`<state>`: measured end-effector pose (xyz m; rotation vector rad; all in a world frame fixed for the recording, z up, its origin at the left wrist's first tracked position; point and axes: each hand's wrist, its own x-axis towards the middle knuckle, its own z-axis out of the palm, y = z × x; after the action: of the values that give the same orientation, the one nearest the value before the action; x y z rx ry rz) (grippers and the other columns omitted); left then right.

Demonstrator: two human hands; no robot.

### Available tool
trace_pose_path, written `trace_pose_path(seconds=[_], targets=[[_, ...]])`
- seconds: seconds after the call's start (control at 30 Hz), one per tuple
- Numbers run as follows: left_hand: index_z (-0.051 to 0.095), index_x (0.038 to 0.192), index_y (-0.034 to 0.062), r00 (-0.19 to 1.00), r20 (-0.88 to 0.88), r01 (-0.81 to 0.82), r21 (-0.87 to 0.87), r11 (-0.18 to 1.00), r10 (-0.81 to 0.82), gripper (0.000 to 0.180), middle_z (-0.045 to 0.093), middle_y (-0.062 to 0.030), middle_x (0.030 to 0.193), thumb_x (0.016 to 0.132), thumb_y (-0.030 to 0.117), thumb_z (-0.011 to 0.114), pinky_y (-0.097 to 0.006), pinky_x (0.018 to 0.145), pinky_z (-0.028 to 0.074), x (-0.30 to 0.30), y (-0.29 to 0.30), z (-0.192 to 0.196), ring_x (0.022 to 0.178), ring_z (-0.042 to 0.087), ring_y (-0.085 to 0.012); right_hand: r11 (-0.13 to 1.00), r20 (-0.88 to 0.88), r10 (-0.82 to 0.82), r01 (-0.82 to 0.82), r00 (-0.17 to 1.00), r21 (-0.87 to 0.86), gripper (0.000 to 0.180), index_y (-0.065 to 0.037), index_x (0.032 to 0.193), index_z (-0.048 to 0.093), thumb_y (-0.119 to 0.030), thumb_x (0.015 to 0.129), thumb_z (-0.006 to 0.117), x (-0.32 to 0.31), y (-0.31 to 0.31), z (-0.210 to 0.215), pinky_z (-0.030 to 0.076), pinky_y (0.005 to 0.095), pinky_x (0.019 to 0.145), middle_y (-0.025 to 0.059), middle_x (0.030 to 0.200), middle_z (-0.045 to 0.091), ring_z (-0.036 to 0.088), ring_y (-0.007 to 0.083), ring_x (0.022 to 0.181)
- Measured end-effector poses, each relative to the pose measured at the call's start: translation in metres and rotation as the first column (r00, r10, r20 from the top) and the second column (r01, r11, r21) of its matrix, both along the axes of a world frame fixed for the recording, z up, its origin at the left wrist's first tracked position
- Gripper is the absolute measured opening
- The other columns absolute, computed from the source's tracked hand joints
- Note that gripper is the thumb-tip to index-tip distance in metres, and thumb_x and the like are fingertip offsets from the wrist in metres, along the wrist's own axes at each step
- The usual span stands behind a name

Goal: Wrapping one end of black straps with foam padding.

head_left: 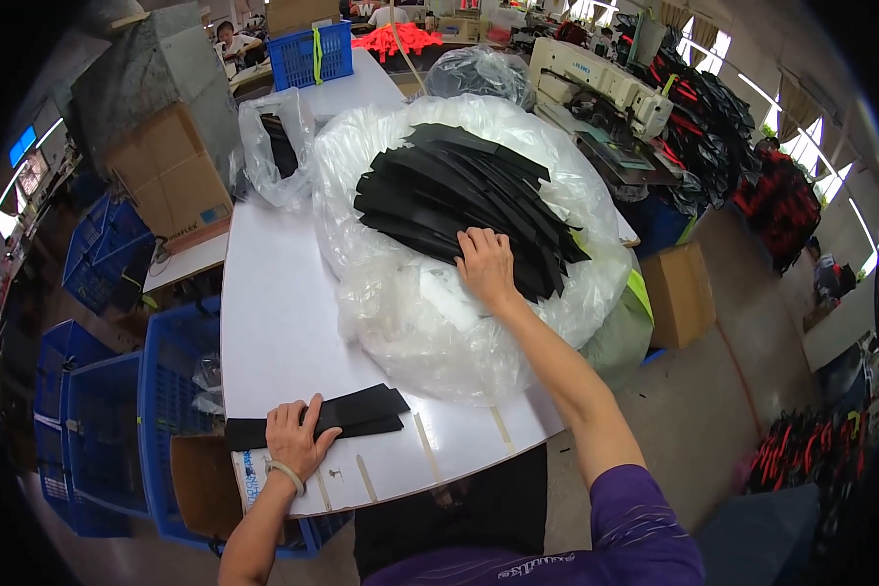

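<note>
My left hand (296,437) lies flat on a small stack of long black fabric strips (361,410) near the front edge of the white table (273,313). My right hand (484,266) reaches forward onto a large pile of black fabric strips (449,190). That pile rests in a big open clear plastic bag (439,322) in the middle of the table. The right hand's fingers rest on the pile's near edge, fingers spread, and no strip is lifted.
A smaller clear bag with black pieces (275,146) and a blue basket (311,54) stand at the table's far end. Cardboard boxes (171,176) and blue crates (98,430) line the left side. A sewing machine (606,83) and a brown box (679,293) are to the right.
</note>
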<state>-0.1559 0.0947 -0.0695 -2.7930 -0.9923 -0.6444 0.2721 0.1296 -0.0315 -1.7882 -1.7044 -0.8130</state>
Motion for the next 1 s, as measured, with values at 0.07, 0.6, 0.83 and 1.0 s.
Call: trace_pose_path(seconds=[0.07,0.6,0.83,1.0], targets=[[0.062,0.121,0.0053,1.000,0.001,-0.013,0.001,1.000,0.013,0.058,0.057,-0.0125,0.098,0.084,0.049,0.066,-0.043,0.084,0.041,-0.003,-0.002,0.000,0.092,0.053,-0.0286,0.993,-0.065,0.099,-0.094,0.993,0.072,0.030,-0.006,0.098,0.068,-0.020,0.074,0.078,-0.004,0.004,0.011,0.042,0.0378,0.080,0.0060,0.097,0.060,0.057,0.0242,0.091],[0.063,0.118,0.0067,0.999,-0.023,0.023,-0.036,0.999,-0.024,0.057,0.055,-0.0111,0.096,0.082,0.051,0.067,-0.042,0.079,0.041,-0.002,-0.005,0.006,0.088,0.053,-0.0279,0.976,-0.314,-0.218,0.208,0.924,-0.067,0.047,-0.011,0.121,0.065,-0.042,0.086,0.066,0.085,0.082,0.040,0.046,0.0433,0.084,0.0088,0.111,0.070,0.064,0.0299,0.097],[0.062,0.118,0.0060,0.999,-0.030,0.020,0.005,1.000,-0.020,0.058,0.055,-0.0117,0.096,0.081,0.050,0.067,-0.042,0.080,0.041,0.002,0.005,0.006,0.088,0.052,-0.0283,0.975,-0.504,-0.198,0.116,0.841,-0.189,0.049,-0.009,0.118,0.067,-0.046,0.085,0.067,0.074,0.058,0.061,0.050,0.0444,0.088,0.0159,0.109,0.069,0.065,0.0349,0.101],[0.063,0.118,0.0058,0.999,-0.005,0.037,0.015,0.999,-0.037,0.055,0.054,-0.0117,0.094,0.084,0.049,0.066,-0.041,0.081,0.041,0.000,0.006,0.007,0.088,0.052,-0.0283,0.957,-0.376,-0.216,0.118,0.901,-0.265,0.042,-0.006,0.105,0.073,-0.044,0.090,0.061,0.068,0.057,0.088,0.051,0.0451,0.085,0.0189,0.100,0.070,0.066,0.0372,0.096]])
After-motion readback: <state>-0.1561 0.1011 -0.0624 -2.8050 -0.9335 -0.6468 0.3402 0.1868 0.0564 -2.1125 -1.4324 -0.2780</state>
